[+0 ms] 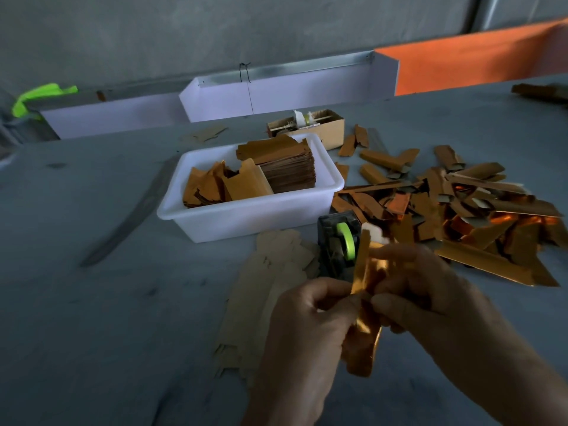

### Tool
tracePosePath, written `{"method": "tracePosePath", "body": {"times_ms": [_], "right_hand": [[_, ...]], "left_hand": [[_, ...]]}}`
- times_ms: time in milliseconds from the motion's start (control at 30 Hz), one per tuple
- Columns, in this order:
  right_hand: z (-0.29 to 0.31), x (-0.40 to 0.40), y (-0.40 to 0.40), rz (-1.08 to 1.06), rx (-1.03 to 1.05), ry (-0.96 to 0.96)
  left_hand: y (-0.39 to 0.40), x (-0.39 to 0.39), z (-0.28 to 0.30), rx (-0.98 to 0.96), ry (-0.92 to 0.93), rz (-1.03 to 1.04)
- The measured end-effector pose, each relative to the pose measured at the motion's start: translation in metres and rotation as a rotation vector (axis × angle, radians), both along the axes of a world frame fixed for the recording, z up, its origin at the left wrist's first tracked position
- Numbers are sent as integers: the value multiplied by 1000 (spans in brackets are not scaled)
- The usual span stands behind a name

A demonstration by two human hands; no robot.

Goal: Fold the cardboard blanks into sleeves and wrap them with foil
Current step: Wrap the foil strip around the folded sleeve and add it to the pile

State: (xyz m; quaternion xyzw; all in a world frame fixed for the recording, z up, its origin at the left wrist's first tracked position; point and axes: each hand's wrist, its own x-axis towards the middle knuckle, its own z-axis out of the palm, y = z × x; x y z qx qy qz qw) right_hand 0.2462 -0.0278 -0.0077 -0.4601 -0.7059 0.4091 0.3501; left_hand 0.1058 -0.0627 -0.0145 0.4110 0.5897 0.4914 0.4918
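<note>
Both hands hold one shiny copper-foil sleeve (364, 339) upright above the grey table. My left hand (307, 339) pinches its left edge near the middle. My right hand (430, 302) grips the right side with curled fingers, covering part of it. A strip of white tape (373, 233) sticks up at the sleeve's top. Flat cardboard blanks (270, 290) lie spread on the table to the left of my hands. A heap of foil-wrapped sleeves (445, 204) lies at the right.
A white tub (246, 216) holds a stack of foil pieces and loose foil sheets. A dark tape dispenser (338, 244) with a green roll stands just behind my hands. A small cardboard box (325, 127) sits behind the tub. White partitions (292, 93) line the table's back.
</note>
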Motion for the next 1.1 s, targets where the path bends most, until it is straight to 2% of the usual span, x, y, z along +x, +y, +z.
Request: {"method": "tracePosePath", "body": {"times_ms": [367, 633, 700, 833, 900, 1100], "right_hand": [[-4, -2, 2, -95, -60, -44], [-6, -2, 0, -73, -3, -147], [-3, -2, -1, -65, 55, -215], [6, -3, -3, -47, 125, -341], [11, -4, -4, -47, 136, -364], [18, -6, -7, -85, 127, -412]], "left_hand": [[-3, -3, 6, -60, -52, -81], [-4, 8, -6, 44, 83, 73], [-6, 14, -12, 111, 187, 144], [-9, 26, -23, 374, 531, 252], [-9, 28, -21, 465, 615, 278], [-10, 28, -27, 423, 437, 348]]}}
